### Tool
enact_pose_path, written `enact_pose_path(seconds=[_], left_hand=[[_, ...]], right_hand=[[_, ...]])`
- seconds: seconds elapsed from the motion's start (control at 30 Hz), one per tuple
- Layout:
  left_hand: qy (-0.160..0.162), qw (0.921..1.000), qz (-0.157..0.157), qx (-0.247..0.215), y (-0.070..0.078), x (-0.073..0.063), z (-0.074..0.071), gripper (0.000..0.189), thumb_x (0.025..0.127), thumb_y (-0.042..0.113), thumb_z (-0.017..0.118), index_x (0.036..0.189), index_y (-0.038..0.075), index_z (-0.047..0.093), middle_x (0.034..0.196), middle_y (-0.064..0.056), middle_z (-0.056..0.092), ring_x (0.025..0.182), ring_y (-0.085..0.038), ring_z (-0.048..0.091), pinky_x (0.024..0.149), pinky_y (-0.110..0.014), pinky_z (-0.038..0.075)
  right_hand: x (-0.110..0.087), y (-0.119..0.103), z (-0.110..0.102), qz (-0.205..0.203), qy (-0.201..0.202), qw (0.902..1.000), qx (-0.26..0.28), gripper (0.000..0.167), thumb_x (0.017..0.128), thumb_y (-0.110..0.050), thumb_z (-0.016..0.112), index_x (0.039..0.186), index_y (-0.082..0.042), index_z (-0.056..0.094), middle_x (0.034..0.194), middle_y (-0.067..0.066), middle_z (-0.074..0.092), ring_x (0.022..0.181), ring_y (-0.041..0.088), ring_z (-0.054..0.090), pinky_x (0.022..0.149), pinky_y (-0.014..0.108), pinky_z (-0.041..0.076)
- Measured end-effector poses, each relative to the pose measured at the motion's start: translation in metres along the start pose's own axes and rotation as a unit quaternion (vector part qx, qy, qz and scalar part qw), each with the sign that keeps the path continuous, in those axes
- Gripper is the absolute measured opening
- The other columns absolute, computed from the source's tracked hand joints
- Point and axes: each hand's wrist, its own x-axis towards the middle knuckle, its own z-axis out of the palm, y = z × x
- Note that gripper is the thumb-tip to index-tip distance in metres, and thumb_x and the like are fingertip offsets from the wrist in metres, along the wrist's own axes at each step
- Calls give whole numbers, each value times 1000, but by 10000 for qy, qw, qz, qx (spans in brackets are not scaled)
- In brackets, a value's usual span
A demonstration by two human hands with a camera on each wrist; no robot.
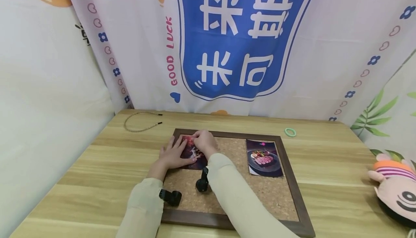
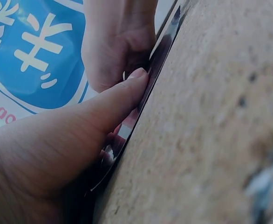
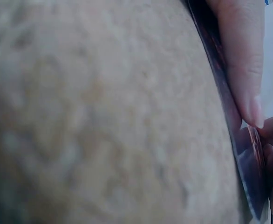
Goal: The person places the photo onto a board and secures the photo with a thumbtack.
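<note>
A cork board (image 1: 227,187) in a dark wooden frame lies flat on the wooden table. My left hand (image 1: 173,155) lies flat with straight fingers on a dark reddish photo card (image 1: 195,155) at the board's upper left. My right hand (image 1: 204,142) has curled fingers pressing at the card's top edge; what they pinch is hidden. In the left wrist view my thumb (image 2: 122,100) presses the card (image 2: 146,93) onto the cork (image 2: 211,130). The right wrist view shows the card's edge (image 3: 248,177) against the cork (image 3: 104,116). A second photo card (image 1: 264,158) showing a plate of food lies on the board's right side.
A thin headband (image 1: 139,122) lies at the table's back left. A green hair ring (image 1: 290,132) sits behind the board on the right. A plush toy (image 1: 394,189) rests at the right edge. A printed curtain (image 1: 240,39) hangs behind the table.
</note>
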Motion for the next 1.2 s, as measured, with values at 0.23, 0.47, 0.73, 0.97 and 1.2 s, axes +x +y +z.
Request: enact_pose_path(seconds=[0.23, 0.47, 0.73, 0.97, 1.2], left_hand=[[-19, 10000, 3, 32, -1, 2, -2, 89, 73, 64, 48, 138, 9, 21, 143, -11, 8, 127, -33, -4, 91, -61, 5], [-57, 10000, -8, 15, 0, 1, -2, 89, 73, 64, 48, 138, 11, 21, 143, -10, 8, 127, -32, -4, 91, -61, 5], [-74, 9999, -36, -97, 0, 1, -2, 89, 73, 63, 49, 138, 10, 20, 143, -11, 8, 127, -32, -5, 91, -61, 4], [-80, 9999, -45, -126, 0, 1, -2, 89, 72, 64, 48, 138, 11, 20, 143, -10, 8, 127, -32, -6, 91, -61, 4], [-95, 9999, -62, -88, 0, 1, -1, 89, 72, 64, 48, 138, 12, 20, 143, -10, 7, 127, -31, -6, 91, -61, 5]], right_hand=[[2, 2, 2, -246, 63, 9993, -257, 11, 81, -27, 58, 81, -22, 68, 82, -9, 61, 74, 12, 55, 61, 29, 43], [1, 10, 7, -680, 406, 9968, -53, 15, 83, -28, 56, 89, -22, 68, 86, -8, 62, 77, 10, 55, 61, 28, 43], [-1, 10, 7, -570, 350, 9973, 293, 12, 83, -26, 57, 89, -21, 66, 78, -10, 59, 64, 8, 51, 56, 26, 40], [0, 10, 7, -541, 409, 9976, 167, 9, 82, -25, 58, 81, -23, 66, 78, -9, 59, 63, 9, 50, 53, 26, 38], [1, 7, 6, -486, 271, 9984, -141, 9, 83, -24, 57, 78, -22, 65, 76, -9, 59, 63, 9, 51, 54, 27, 39]])
